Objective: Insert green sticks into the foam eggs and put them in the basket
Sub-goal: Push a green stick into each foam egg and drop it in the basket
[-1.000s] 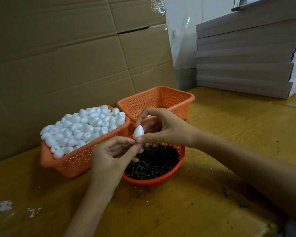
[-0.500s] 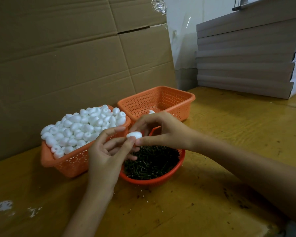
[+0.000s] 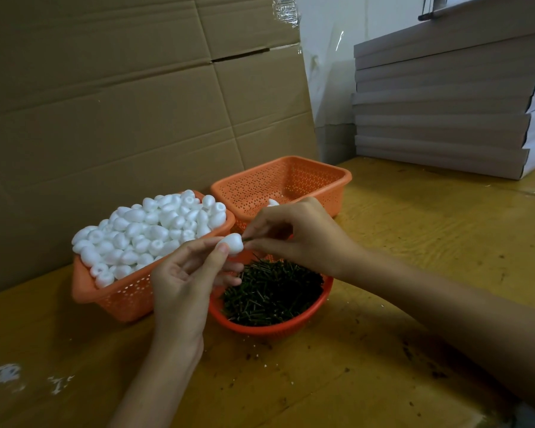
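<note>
The foam egg (image 3: 233, 244) is in the air, above the far rim of the round red bowl (image 3: 278, 329), lying on its side with one end toward the right. The left hand (image 3: 183, 282) holds it from below and from the left, with thumb and forefinger pinching the egg and the other fingers curled loosely under it. At the egg's right end a thin green stick (image 3: 247, 239) touches the foam. The right hand (image 3: 303, 236) pinches this stick between thumb and forefinger, and its other fingers are bent behind. How deep the stick is in the egg, I cannot tell.

The bowl under the hands is full of loose green sticks (image 3: 272, 291). Just beside it on the left stands the orange basket (image 3: 127, 301), heaped with white foam eggs (image 3: 149, 230). Behind both, nearer the back edge of the bench (image 3: 414, 273), stands the rear basket (image 3: 254, 193) – one white egg (image 3: 273, 202) shows inside it, partly hidden by the right hand.

A big cardboard sheet (image 3: 105, 103) stands along the back edge on the left. At the back right corner lies a stack of flat grey boxes (image 3: 445, 103). Near the front left corner there are some white marks (image 3: 0, 373) on the wood.
</note>
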Available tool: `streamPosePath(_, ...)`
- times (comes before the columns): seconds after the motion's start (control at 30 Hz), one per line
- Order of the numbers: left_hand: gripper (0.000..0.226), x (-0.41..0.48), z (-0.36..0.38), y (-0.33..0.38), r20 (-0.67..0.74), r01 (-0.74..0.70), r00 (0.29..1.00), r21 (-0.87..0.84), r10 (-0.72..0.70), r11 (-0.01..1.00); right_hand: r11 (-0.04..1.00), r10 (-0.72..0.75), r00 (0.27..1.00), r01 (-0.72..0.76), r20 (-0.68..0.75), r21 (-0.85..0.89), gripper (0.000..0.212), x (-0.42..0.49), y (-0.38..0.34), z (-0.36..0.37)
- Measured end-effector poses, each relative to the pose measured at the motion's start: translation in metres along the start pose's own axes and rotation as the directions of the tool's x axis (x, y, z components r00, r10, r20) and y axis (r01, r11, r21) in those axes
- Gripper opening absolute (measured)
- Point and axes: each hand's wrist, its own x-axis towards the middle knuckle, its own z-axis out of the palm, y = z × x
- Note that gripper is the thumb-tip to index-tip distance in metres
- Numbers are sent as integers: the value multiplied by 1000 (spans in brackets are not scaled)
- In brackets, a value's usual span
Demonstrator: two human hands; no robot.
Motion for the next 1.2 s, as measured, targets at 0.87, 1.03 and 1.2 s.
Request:
streamPosePath(0.87,61,21,-62,1,70,-27,983,970,172,-241,850,229,921,-346,-314,-397,5,8,46,-27)
streamPosePath(1.03,60,22,-61,3,71,-34,979,982,191,-188,850,261,914,-370,-311,-376,6,8,54,-27)
streamPosePath(1.2,55,24,-62,1,56,-26,970,992,236,-127,843,296,913,-388,-281,-372,12,8,58,-26)
